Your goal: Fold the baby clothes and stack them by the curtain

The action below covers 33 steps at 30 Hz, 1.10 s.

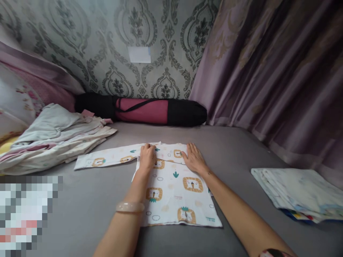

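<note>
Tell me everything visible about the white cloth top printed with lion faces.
The white cloth top printed with orange-brown lion faces, green leaves and outlined clouds looks thin and soft. It lies flat on the grey fabric surface, its hem nearest, a sleeve stretching left. The left hand and flattened right hand touch its upper part.

The left hand (148,157) hides part of the lion-print shirt (175,194). At eight o'clock, heavy pixelation makes one item (24,210) unreadable.
</note>
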Tool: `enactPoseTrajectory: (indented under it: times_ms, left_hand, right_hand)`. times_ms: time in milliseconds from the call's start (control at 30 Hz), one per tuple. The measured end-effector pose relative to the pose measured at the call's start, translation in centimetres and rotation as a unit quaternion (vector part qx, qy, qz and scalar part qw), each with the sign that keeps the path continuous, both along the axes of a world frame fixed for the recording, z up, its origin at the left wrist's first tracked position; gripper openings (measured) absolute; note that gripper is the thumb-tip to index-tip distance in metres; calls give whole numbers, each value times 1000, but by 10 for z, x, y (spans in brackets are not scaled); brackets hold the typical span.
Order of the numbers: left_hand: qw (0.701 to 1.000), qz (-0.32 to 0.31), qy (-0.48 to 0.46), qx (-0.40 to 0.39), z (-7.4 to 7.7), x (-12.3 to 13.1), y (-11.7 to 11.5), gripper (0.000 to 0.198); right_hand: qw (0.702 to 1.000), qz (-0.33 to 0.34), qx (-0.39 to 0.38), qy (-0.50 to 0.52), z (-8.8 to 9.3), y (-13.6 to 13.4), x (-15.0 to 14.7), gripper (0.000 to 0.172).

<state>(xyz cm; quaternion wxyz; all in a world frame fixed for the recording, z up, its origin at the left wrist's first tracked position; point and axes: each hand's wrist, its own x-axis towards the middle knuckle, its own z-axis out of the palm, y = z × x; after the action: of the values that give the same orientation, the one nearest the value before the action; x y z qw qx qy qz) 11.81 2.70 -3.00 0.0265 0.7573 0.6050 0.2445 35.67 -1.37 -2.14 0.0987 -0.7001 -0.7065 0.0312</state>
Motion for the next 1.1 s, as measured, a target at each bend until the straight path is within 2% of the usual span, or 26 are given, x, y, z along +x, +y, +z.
enactPoseTrajectory:
  times_ms: [167,333,400,533,600,733,900,1100]
  left_hand:
    - [999,43,12,-22,10,2,-8,40]
    - [997,54,-28,-47,14,5,-10,39]
    - [997,58,-27,-48,16,6,-12,37]
    - [997,62,-12,-41,19,8,-16,37]
    - [998,62,0,-33,18,8,-17,39]
    - [998,56,30,-12,16,7,-17,40]
    - [997,42,70,-1,13,8,-15,41]
    - [993,33,111,13,15,11,-17,41]
  right_hand:
    - [997,16,9,69,2,4,11,64]
    - [991,36,-33,125,17,-1,19,57]
    - [993,61,-33,97,21,-18,11,60]
    - [984,170,-14,43,21,-68,-11,67]
    - [984,172,-27,42,20,-90,-14,69]
    - [985,153,-61,50,23,-122,1,72]
    - [972,203,-101,63,33,-171,22,67]
    - [950,255,-144,103,54,-231,30,53]
